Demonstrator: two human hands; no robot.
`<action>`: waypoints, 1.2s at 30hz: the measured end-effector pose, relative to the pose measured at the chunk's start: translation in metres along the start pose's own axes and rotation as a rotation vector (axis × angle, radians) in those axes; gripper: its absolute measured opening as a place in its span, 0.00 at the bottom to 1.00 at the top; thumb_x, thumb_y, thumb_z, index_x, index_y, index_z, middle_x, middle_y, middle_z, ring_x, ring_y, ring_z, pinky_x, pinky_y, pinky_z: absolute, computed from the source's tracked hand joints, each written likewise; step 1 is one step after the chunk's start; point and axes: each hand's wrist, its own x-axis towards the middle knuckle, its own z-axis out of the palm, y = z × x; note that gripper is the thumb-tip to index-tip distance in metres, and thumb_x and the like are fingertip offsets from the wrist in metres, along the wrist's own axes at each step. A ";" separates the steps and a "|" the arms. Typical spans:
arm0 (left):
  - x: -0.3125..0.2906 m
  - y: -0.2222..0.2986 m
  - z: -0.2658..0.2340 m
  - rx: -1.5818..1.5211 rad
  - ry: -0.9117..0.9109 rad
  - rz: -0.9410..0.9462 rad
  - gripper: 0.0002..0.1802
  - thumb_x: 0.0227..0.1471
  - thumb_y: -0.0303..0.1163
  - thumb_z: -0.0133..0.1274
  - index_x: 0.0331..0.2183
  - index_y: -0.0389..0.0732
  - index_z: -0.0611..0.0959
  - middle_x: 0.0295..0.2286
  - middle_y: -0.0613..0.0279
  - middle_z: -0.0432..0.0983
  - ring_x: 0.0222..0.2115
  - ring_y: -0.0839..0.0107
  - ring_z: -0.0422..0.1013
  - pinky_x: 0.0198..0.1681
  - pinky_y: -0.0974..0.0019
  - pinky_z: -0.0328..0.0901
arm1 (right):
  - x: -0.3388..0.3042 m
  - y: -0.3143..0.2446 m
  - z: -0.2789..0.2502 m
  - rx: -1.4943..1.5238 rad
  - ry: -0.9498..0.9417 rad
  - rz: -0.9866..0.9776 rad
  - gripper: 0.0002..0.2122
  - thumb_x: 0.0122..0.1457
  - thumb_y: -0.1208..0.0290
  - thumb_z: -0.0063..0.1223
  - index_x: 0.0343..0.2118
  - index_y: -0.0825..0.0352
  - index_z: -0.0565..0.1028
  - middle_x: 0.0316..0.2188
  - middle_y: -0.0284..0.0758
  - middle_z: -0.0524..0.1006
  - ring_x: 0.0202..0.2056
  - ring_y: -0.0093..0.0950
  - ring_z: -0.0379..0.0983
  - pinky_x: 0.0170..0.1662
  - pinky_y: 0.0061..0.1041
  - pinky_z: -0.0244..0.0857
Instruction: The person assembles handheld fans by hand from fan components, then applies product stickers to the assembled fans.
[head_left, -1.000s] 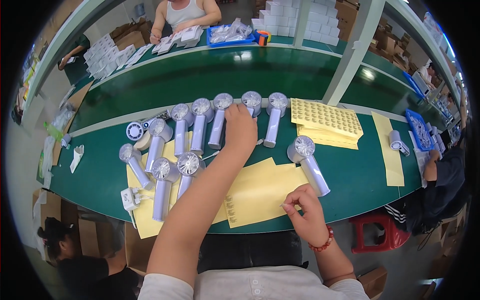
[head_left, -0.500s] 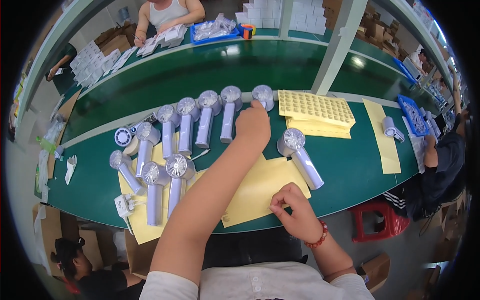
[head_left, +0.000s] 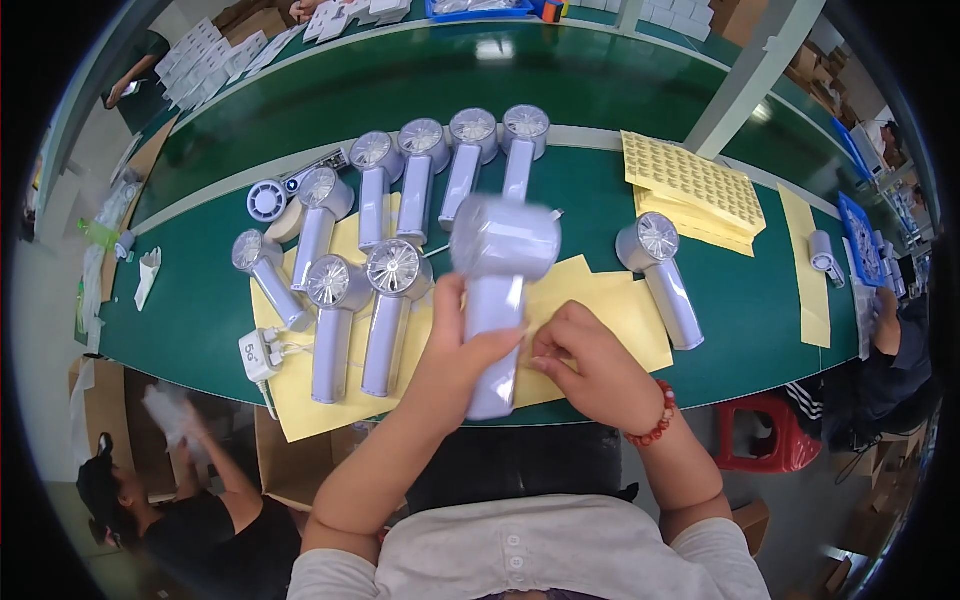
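My left hand [head_left: 462, 350] grips the handle of a lilac hand-held fan [head_left: 497, 280], held upright above the green table [head_left: 200, 300] with its round head away from me and blurred. My right hand [head_left: 590, 365] touches the lower right side of the fan's handle with pinched fingers; what they pinch is too small to tell. Beneath both hands lie yellow backing sheets [head_left: 600, 300]. Several more lilac fans [head_left: 420, 180] lie in rows to the left and behind. A single fan [head_left: 660, 275] lies to the right.
A stack of yellow sticker sheets [head_left: 690, 185] sits at the back right. A white charger plug [head_left: 255, 350] lies near the front edge on the left. A person [head_left: 170, 510] crouches at lower left, another person [head_left: 895, 350] sits at right. A red stool [head_left: 770, 440] stands below.
My left hand was reaching to the back row of fans; it has lifted one fan and brought it toward me. My right hand moved up from the yellow sheet to the fan's handle.
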 end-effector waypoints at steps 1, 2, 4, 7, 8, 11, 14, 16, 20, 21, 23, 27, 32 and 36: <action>-0.012 -0.002 -0.009 -0.110 -0.024 -0.056 0.32 0.42 0.30 0.53 0.47 0.40 0.55 0.33 0.53 0.69 0.33 0.68 0.68 0.38 0.66 0.65 | 0.004 0.001 0.004 -0.017 -0.031 -0.034 0.04 0.49 0.80 0.52 0.28 0.70 0.69 0.29 0.40 0.66 0.31 0.36 0.66 0.36 0.27 0.62; -0.022 -0.003 -0.014 -0.165 -0.062 -0.110 0.35 0.40 0.30 0.53 0.49 0.41 0.54 0.31 0.53 0.68 0.32 0.66 0.68 0.39 0.64 0.65 | 0.007 0.006 0.010 0.010 0.004 -0.057 0.05 0.49 0.81 0.53 0.29 0.70 0.69 0.28 0.37 0.64 0.28 0.30 0.65 0.33 0.24 0.61; -0.040 -0.015 -0.029 -0.228 -0.057 -0.152 0.37 0.40 0.30 0.52 0.51 0.42 0.53 0.31 0.53 0.68 0.32 0.65 0.68 0.39 0.63 0.66 | 0.018 0.002 0.017 -0.008 0.000 -0.038 0.05 0.49 0.80 0.53 0.28 0.70 0.69 0.28 0.38 0.64 0.28 0.30 0.65 0.33 0.24 0.62; -0.049 -0.025 -0.027 -0.146 0.047 -0.100 0.35 0.41 0.34 0.51 0.50 0.41 0.56 0.31 0.53 0.66 0.31 0.66 0.67 0.36 0.64 0.67 | 0.030 0.001 0.026 -0.054 -0.017 -0.019 0.05 0.49 0.80 0.53 0.28 0.70 0.70 0.28 0.39 0.65 0.28 0.32 0.66 0.33 0.25 0.62; -0.049 -0.025 -0.024 -0.121 0.139 -0.068 0.33 0.40 0.38 0.51 0.48 0.40 0.59 0.31 0.54 0.65 0.29 0.68 0.67 0.33 0.66 0.67 | 0.033 0.003 0.028 -0.085 -0.024 -0.024 0.05 0.48 0.80 0.53 0.28 0.70 0.70 0.28 0.39 0.65 0.29 0.32 0.66 0.34 0.25 0.62; -0.044 -0.032 -0.031 -0.208 0.107 -0.072 0.32 0.41 0.38 0.51 0.47 0.40 0.58 0.32 0.54 0.64 0.29 0.69 0.66 0.33 0.66 0.68 | 0.038 0.007 0.032 -0.123 -0.026 0.000 0.04 0.48 0.80 0.52 0.28 0.71 0.70 0.28 0.40 0.66 0.29 0.34 0.66 0.34 0.27 0.63; -0.043 -0.033 -0.033 -0.252 0.104 -0.076 0.32 0.41 0.38 0.51 0.47 0.40 0.58 0.31 0.55 0.64 0.29 0.69 0.66 0.33 0.66 0.68 | 0.040 0.006 0.036 -0.149 0.000 0.007 0.04 0.48 0.81 0.52 0.27 0.71 0.70 0.27 0.41 0.66 0.30 0.36 0.67 0.34 0.28 0.63; -0.045 -0.040 -0.043 -0.306 0.050 -0.088 0.32 0.43 0.34 0.49 0.49 0.42 0.56 0.33 0.53 0.65 0.31 0.67 0.67 0.35 0.62 0.68 | 0.040 0.002 0.040 -0.184 0.001 0.044 0.03 0.48 0.81 0.51 0.26 0.71 0.70 0.27 0.42 0.66 0.30 0.37 0.67 0.34 0.29 0.63; -0.044 -0.042 -0.047 -0.351 -0.024 -0.115 0.32 0.45 0.29 0.47 0.51 0.43 0.53 0.36 0.51 0.65 0.33 0.64 0.68 0.37 0.58 0.69 | 0.038 0.003 0.047 -0.292 0.049 0.031 0.03 0.47 0.81 0.51 0.26 0.71 0.70 0.27 0.42 0.66 0.31 0.38 0.67 0.35 0.29 0.63; -0.045 -0.042 -0.047 -0.355 -0.029 -0.118 0.32 0.45 0.29 0.47 0.51 0.43 0.53 0.36 0.51 0.65 0.33 0.64 0.68 0.37 0.58 0.69 | 0.038 0.004 0.048 -0.297 0.051 0.037 0.03 0.47 0.81 0.51 0.26 0.71 0.70 0.27 0.42 0.66 0.31 0.38 0.67 0.35 0.29 0.63; -0.046 -0.042 -0.047 -0.346 0.008 -0.108 0.31 0.46 0.30 0.47 0.51 0.44 0.53 0.35 0.51 0.65 0.33 0.64 0.68 0.35 0.59 0.69 | 0.039 0.003 0.048 -0.242 0.061 0.002 0.03 0.47 0.81 0.52 0.25 0.71 0.70 0.27 0.41 0.66 0.31 0.38 0.67 0.35 0.30 0.63; -0.041 -0.038 -0.047 -0.424 -0.025 -0.119 0.33 0.46 0.37 0.49 0.50 0.45 0.53 0.33 0.53 0.65 0.31 0.66 0.66 0.29 0.64 0.69 | 0.039 0.006 0.041 -0.192 -0.016 0.014 0.04 0.47 0.81 0.52 0.26 0.70 0.70 0.28 0.41 0.66 0.31 0.37 0.66 0.35 0.29 0.63; -0.043 -0.038 -0.042 -0.351 0.055 -0.117 0.26 0.45 0.46 0.50 0.39 0.37 0.66 0.29 0.60 0.62 0.28 0.72 0.62 0.22 0.73 0.64 | 0.039 0.007 0.023 -0.043 -0.243 -0.069 0.04 0.48 0.80 0.53 0.28 0.69 0.71 0.28 0.38 0.65 0.33 0.34 0.65 0.37 0.26 0.61; -0.044 -0.022 -0.035 -0.446 -0.007 -0.148 0.27 0.48 0.47 0.47 0.43 0.40 0.60 0.29 0.58 0.63 0.28 0.71 0.63 0.25 0.71 0.64 | 0.039 0.015 0.009 0.182 -0.394 -0.075 0.04 0.51 0.77 0.52 0.28 0.68 0.70 0.29 0.35 0.66 0.33 0.29 0.65 0.38 0.25 0.61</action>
